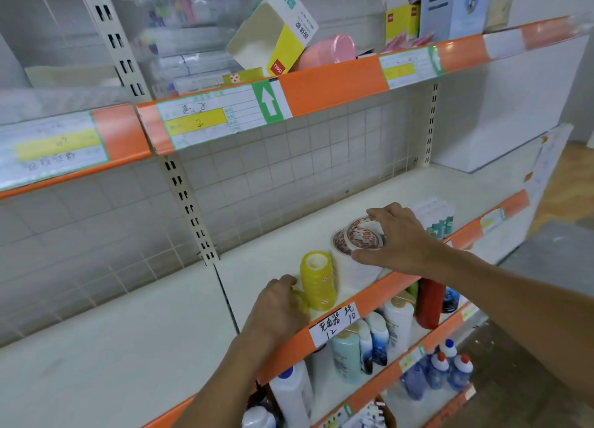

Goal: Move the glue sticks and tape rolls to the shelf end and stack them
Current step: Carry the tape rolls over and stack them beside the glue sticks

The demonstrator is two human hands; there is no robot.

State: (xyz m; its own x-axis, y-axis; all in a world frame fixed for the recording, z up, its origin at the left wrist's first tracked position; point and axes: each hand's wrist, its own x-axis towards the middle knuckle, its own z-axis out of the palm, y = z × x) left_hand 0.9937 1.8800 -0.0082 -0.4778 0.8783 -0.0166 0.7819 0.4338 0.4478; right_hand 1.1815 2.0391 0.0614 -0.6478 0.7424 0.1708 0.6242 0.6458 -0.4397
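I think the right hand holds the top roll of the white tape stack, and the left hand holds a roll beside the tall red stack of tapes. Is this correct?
Not quite. In the head view the tall stack is yellow, not red. The rest stands: the right hand grips the top roll of the white tape stack, and the left hand holds a roll beside the yellow one.
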